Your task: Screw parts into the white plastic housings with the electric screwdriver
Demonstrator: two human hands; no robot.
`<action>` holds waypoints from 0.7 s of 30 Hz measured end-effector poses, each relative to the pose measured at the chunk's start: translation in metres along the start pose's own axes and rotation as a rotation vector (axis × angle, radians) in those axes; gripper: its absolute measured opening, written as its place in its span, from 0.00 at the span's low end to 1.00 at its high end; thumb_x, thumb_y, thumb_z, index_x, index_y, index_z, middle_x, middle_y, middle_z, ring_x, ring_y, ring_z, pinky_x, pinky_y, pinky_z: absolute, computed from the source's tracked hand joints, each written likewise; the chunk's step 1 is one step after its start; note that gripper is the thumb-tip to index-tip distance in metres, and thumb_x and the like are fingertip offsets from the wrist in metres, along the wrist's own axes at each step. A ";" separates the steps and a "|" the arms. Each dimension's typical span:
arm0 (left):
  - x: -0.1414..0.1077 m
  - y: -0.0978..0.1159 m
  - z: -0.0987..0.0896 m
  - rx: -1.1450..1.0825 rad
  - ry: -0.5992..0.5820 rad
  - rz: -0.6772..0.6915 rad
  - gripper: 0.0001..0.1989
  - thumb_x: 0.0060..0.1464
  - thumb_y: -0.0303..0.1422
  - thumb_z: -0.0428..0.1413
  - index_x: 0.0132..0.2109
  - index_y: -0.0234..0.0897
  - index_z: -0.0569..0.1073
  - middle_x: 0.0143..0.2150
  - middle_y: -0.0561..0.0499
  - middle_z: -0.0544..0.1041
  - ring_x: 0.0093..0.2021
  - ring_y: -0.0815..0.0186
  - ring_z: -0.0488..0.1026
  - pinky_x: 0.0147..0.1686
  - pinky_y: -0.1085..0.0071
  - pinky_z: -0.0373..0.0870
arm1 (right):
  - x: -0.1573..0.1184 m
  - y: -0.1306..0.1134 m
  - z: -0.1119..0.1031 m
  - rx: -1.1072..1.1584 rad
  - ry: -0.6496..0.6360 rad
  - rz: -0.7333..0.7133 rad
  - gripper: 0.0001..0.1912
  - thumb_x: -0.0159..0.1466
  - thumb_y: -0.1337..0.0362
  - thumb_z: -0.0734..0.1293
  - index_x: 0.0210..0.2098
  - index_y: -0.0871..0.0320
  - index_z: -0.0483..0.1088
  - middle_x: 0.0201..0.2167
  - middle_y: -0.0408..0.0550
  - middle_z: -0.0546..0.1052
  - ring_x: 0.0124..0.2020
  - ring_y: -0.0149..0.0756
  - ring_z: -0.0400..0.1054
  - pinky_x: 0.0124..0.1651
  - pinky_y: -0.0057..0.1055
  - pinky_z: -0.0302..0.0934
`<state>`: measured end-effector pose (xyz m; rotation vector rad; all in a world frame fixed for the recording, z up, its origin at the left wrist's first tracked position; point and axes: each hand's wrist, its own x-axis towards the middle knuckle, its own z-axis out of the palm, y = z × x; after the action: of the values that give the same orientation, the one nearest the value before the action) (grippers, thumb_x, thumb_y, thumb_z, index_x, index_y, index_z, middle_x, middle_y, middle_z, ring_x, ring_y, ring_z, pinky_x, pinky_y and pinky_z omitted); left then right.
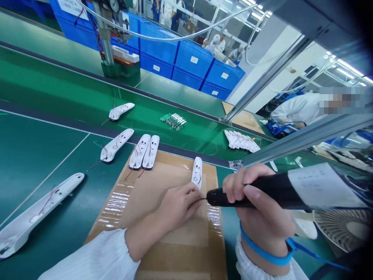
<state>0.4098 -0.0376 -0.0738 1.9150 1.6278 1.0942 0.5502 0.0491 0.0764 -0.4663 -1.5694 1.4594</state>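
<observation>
My right hand (258, 202) is wrapped round a black electric screwdriver (271, 190) with a white label, held nearly level and pointing left. Its thin bit meets the fingertips of my left hand (180, 204), which are pinched together at the tip. Whatever sits between those fingers is too small or hidden to name. Just beyond them, a white plastic housing (197, 171) with thin wires lies on the cardboard sheet (163, 186), its near end partly covered by my left hand. Two similar housings (140, 151) rest side by side at the sheet's far left corner.
More white housings (116, 146) lie left, including a large near one (40, 214). On the green conveyor (201, 136) are small circuit boards (176, 121) and a row of white parts (241, 140). Blue bins (160, 42) stand behind; a metal post (268, 68) rises right, beside a fan (346, 229).
</observation>
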 end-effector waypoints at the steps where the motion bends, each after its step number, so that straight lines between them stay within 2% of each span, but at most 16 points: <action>1: 0.000 0.000 0.000 -0.009 0.001 -0.013 0.12 0.78 0.35 0.52 0.50 0.42 0.81 0.50 0.49 0.85 0.46 0.61 0.84 0.44 0.67 0.78 | 0.000 0.000 0.001 -0.004 -0.004 0.003 0.09 0.69 0.59 0.77 0.37 0.53 0.75 0.23 0.39 0.69 0.22 0.34 0.68 0.28 0.32 0.64; 7: 0.002 -0.001 0.002 -0.153 -0.002 -0.133 0.09 0.74 0.31 0.57 0.43 0.41 0.81 0.44 0.51 0.85 0.42 0.63 0.83 0.41 0.68 0.77 | 0.001 0.006 0.003 -0.019 -0.045 -0.023 0.09 0.70 0.59 0.77 0.37 0.52 0.76 0.21 0.39 0.70 0.21 0.34 0.67 0.27 0.32 0.64; 9: 0.003 0.000 0.001 -0.155 0.001 -0.186 0.03 0.70 0.30 0.61 0.46 0.43 0.80 0.47 0.51 0.85 0.45 0.61 0.84 0.43 0.67 0.78 | 0.001 0.007 0.004 -0.039 -0.029 -0.026 0.08 0.70 0.59 0.77 0.38 0.52 0.76 0.21 0.39 0.71 0.20 0.35 0.68 0.26 0.32 0.64; 10: 0.004 0.002 0.000 -0.129 0.016 -0.223 0.06 0.67 0.30 0.64 0.50 0.44 0.80 0.51 0.50 0.85 0.49 0.59 0.84 0.46 0.64 0.79 | 0.001 0.007 0.005 -0.051 -0.016 -0.029 0.08 0.70 0.60 0.77 0.38 0.52 0.75 0.21 0.39 0.71 0.20 0.35 0.68 0.26 0.33 0.64; 12: 0.007 0.004 -0.002 -0.048 0.067 -0.312 0.23 0.61 0.31 0.69 0.61 0.45 0.76 0.62 0.46 0.82 0.59 0.52 0.81 0.54 0.56 0.80 | 0.000 0.008 0.007 -0.065 0.012 -0.050 0.09 0.69 0.59 0.77 0.37 0.51 0.75 0.21 0.39 0.71 0.20 0.36 0.68 0.26 0.34 0.64; 14: 0.011 0.007 -0.004 0.024 0.069 -0.394 0.34 0.60 0.31 0.70 0.70 0.45 0.69 0.66 0.43 0.81 0.64 0.47 0.78 0.60 0.49 0.77 | -0.001 0.010 0.009 -0.062 0.036 -0.085 0.09 0.69 0.60 0.77 0.37 0.51 0.75 0.21 0.39 0.71 0.21 0.36 0.68 0.27 0.35 0.65; 18: 0.016 0.012 -0.008 0.097 -0.072 -0.470 0.34 0.64 0.28 0.64 0.74 0.45 0.66 0.54 0.48 0.86 0.57 0.46 0.81 0.56 0.49 0.74 | -0.005 0.022 0.012 -0.104 0.070 -0.080 0.07 0.69 0.63 0.75 0.38 0.51 0.73 0.23 0.38 0.71 0.23 0.35 0.69 0.29 0.34 0.66; 21: 0.016 0.013 -0.009 0.123 -0.094 -0.471 0.33 0.63 0.27 0.64 0.72 0.45 0.68 0.51 0.49 0.87 0.55 0.47 0.81 0.53 0.52 0.72 | -0.008 0.037 0.011 -0.181 0.077 -0.039 0.08 0.69 0.62 0.75 0.38 0.52 0.71 0.25 0.39 0.70 0.24 0.36 0.69 0.31 0.35 0.66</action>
<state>0.4117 -0.0273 -0.0537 1.5048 1.9909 0.7157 0.5339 0.0447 0.0405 -0.5873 -1.6472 1.2613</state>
